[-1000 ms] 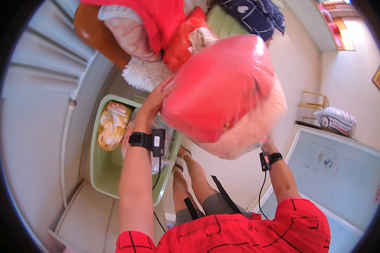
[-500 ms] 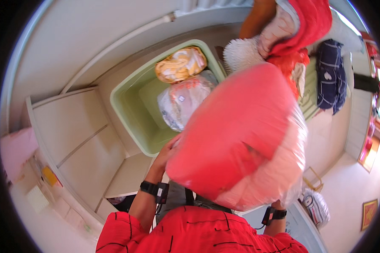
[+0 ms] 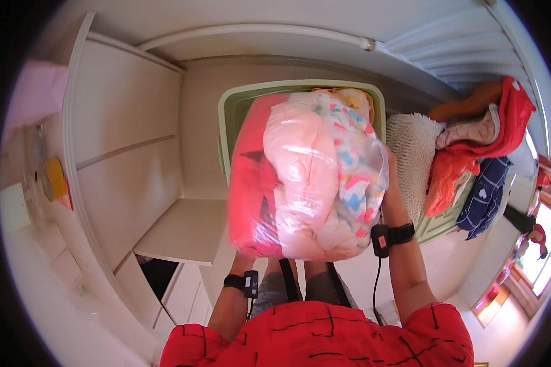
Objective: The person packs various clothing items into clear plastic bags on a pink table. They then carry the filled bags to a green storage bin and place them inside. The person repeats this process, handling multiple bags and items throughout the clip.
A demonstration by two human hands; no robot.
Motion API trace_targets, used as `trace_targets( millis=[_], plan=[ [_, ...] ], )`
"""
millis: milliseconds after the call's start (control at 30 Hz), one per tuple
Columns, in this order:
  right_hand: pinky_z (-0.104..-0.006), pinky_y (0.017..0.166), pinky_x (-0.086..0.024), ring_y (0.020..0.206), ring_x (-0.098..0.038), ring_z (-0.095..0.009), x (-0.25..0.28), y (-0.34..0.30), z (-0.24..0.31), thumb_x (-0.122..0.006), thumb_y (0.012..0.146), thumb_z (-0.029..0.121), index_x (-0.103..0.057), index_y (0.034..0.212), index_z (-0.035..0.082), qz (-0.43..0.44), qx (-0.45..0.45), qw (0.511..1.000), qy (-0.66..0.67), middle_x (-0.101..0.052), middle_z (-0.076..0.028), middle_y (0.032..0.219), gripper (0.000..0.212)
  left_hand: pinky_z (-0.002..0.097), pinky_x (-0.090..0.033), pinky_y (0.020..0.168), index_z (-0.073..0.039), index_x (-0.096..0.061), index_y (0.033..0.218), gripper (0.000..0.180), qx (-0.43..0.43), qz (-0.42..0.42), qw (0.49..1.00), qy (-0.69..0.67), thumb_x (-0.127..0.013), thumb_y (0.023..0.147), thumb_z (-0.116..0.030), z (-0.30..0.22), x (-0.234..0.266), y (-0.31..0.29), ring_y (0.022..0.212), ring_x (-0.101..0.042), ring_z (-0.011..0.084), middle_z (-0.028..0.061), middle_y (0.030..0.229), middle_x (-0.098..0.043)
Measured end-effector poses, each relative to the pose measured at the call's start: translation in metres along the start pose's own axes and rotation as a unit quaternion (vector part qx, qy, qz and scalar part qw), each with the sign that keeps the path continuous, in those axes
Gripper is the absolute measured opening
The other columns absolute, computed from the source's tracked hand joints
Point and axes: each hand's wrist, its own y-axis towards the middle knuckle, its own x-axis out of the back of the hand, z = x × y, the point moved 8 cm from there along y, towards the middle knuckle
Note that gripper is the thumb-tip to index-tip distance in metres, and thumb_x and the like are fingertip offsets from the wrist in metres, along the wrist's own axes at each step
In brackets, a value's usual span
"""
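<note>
Between my hands is a bulky clear plastic bag (image 3: 306, 177) of folded soft goods: red on the left, pale pink in the middle, white with coloured prints on the right. It hangs over the light green plastic tub (image 3: 225, 110) and hides most of its inside. My right hand (image 3: 390, 171) is closed against the bag's right side, its fingertips partly hidden. My left hand (image 3: 243, 262) is under the near left corner, its fingers hidden behind the bag. A yellow and white folded cloth (image 3: 352, 101) shows in the tub's far right corner.
White cabinet (image 3: 128, 104) panels and a low ledge (image 3: 177, 226) stand left of the tub. Right of it lie a textured white pillow-like item (image 3: 410, 150), a red cloth (image 3: 514, 116), an orange-red bag (image 3: 450, 177) and a navy checked bundle (image 3: 485, 192). A white pipe (image 3: 263, 29) runs along the wall behind.
The bag has moved left and turned, from right of the tub to over it. My right hand has come into view on its right side. The head view has shifted too.
</note>
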Motion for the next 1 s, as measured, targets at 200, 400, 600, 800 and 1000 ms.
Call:
trace_targets(
  millis=[200, 400, 600, 800, 1000],
  plan=[
    [-0.0228, 0.064, -0.047, 0.073, -0.057, -0.007, -0.032, 0.038, -0.005, -0.067, 0.080, 0.013, -0.064, 0.095, 0.000, 0.061, -0.102, 0.982, 0.148, -0.064, 0.000, 0.085, 0.020, 0.0398, -0.036, 0.101, -0.009, -0.036, 0.138, 0.055, -0.055, 0.055, 0.986, -0.149, -0.049, 0.092, -0.036, 0.029, -0.004, 0.018, 0.124, -0.041, 0.0225, 0.0080, 0.138, -0.041],
    [-0.0242, 0.053, -0.042, 0.062, -0.052, -0.007, -0.065, 0.076, -0.039, -0.064, 0.086, 0.020, -0.063, 0.087, -0.001, 0.078, -0.149, 0.984, 0.053, -0.060, 0.000, 0.074, 0.021, 0.0416, -0.036, 0.100, -0.011, -0.035, 0.138, 0.055, -0.096, 0.088, 0.963, -0.235, -0.047, 0.092, -0.038, 0.037, -0.002, 0.013, 0.124, -0.041, 0.0233, 0.0080, 0.138, -0.041],
    [-0.0262, 0.052, -0.041, 0.059, -0.052, -0.009, -0.094, 0.104, -0.037, -0.063, 0.086, 0.022, -0.063, 0.083, 0.000, 0.074, -0.093, 0.990, -0.077, -0.060, -0.003, 0.069, 0.022, 0.0434, -0.037, 0.100, -0.012, -0.035, 0.138, 0.054, -0.129, 0.095, 0.944, -0.288, -0.045, 0.093, -0.040, 0.042, 0.005, 0.038, 0.123, -0.042, 0.0242, 0.0081, 0.137, -0.041],
    [-0.0244, 0.056, -0.042, 0.062, -0.052, -0.007, -0.093, 0.096, -0.015, -0.062, 0.086, 0.022, -0.065, 0.091, -0.001, -0.003, -0.072, 0.985, -0.157, -0.062, -0.001, 0.072, 0.024, 0.0497, -0.036, 0.099, -0.014, -0.034, 0.136, 0.051, -0.007, -0.117, 0.952, -0.281, -0.041, 0.094, -0.044, 0.109, 0.060, 0.095, 0.119, -0.043, 0.0265, 0.0085, 0.135, -0.040],
    [-0.0387, 0.063, -0.045, 0.065, -0.058, -0.034, -0.121, 0.064, -0.018, -0.059, 0.086, 0.025, -0.058, 0.089, -0.001, -0.064, 0.020, 0.968, -0.241, -0.060, -0.020, 0.072, 0.026, 0.0502, -0.033, 0.097, -0.015, -0.040, 0.125, 0.047, 0.051, -0.262, 0.941, -0.206, -0.034, 0.094, -0.049, 0.112, 0.076, 0.096, 0.115, -0.041, 0.0248, 0.0033, 0.125, -0.042]
  ],
)
